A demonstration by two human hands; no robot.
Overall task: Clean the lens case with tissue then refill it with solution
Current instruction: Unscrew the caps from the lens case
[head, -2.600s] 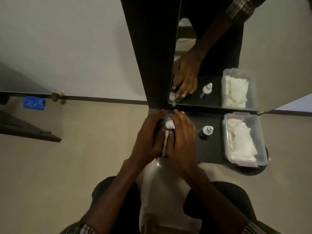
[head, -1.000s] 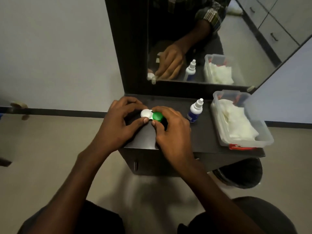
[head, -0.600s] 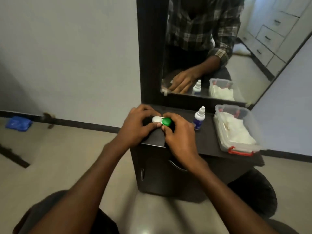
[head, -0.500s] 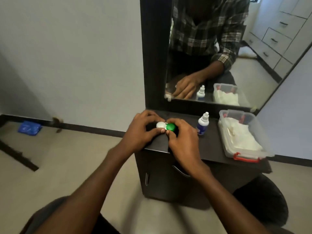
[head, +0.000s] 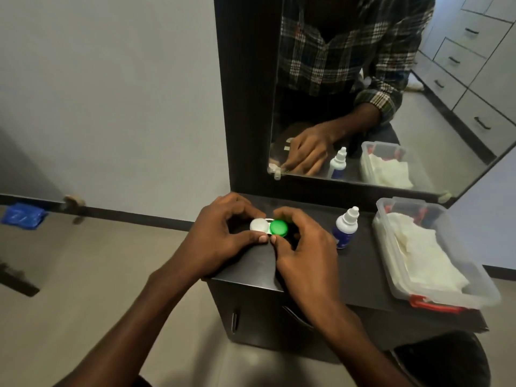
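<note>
The lens case (head: 268,227) has a white cap on its left and a green cap on its right, both in place. It sits just above the dark cabinet top (head: 363,263), held from both sides. My left hand (head: 223,236) pinches the white-capped end between thumb and fingers. My right hand (head: 301,247) grips the green-capped end. A small white solution bottle (head: 345,229) with a blue label stands upright to the right of my right hand. Folded white tissues (head: 424,258) lie in a clear plastic box (head: 485,297) at the far right.
A dark-framed mirror (head: 377,88) rises straight behind the cabinet top and reflects my hands, the bottle and the box. The cabinet's front edge drops to a beige floor. A dark round bin (head: 446,358) stands low at the right. A blue object (head: 21,219) lies by the left wall.
The camera has tilted up from looking straight down, so the mirror shows more. Both hands stay on the lens case; its white and green caps have come into view from under my fingers.
</note>
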